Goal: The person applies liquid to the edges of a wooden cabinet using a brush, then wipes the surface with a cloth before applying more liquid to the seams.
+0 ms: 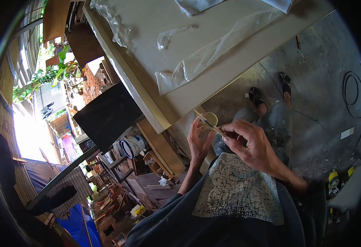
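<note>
A narrow flat strip (215, 127) with a dark middle part is held in front of my torso, just off the corner of a pale tabletop (139, 82). Thumb and fingers of my right hand (248, 144) pinch its lower right end. My left hand (199, 138) is curved at the strip's other side, fingers around a round, clear yellowish piece (210, 119) that looks like a tape roll. What exactly the left fingertips grip is too small to tell. Crumpled clear plastic film (197, 68) lies on the tabletop.
White cloth (197, 6) lies at the tabletop's far edge. A black panel (108, 115) and a white bucket (133, 147) stand at the left. A coiled dark hose (351, 92) and yellow-marked items (333, 179) are on the floor at the right.
</note>
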`<state>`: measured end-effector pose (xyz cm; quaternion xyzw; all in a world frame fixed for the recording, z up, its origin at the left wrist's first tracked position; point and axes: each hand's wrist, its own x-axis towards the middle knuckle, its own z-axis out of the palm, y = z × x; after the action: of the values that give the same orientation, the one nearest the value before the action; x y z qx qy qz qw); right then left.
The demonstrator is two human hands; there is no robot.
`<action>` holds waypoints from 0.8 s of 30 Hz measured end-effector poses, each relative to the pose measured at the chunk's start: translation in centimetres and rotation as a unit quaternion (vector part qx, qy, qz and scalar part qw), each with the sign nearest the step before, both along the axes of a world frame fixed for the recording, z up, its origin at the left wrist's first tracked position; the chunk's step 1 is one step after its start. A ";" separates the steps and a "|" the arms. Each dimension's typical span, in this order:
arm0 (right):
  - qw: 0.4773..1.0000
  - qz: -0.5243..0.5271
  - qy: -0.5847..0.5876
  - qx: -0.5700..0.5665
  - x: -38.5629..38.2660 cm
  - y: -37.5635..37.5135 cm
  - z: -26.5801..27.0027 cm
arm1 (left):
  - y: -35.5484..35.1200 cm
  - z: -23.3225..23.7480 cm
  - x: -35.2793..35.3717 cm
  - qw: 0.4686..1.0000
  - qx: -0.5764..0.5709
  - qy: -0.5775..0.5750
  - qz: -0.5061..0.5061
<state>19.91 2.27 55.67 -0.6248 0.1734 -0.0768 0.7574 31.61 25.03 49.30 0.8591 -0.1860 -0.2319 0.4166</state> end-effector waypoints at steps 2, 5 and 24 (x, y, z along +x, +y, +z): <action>1.000 0.000 0.008 -0.002 -0.1 -0.3 0.4 | -0.3 0.3 0.0 1.000 0.010 -0.007 -0.002; 1.000 -0.022 0.012 -0.003 0.0 -0.5 -0.3 | -0.6 0.7 -0.2 0.999 0.032 -0.009 0.008; 1.000 0.004 -0.018 -0.018 0.4 -1.1 1.5 | -0.3 0.0 0.0 1.000 -0.006 0.009 0.004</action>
<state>20.30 1.20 57.13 -0.6378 0.1556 -0.0878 0.7492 31.58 24.77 49.32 0.8550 -0.1800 -0.2370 0.4247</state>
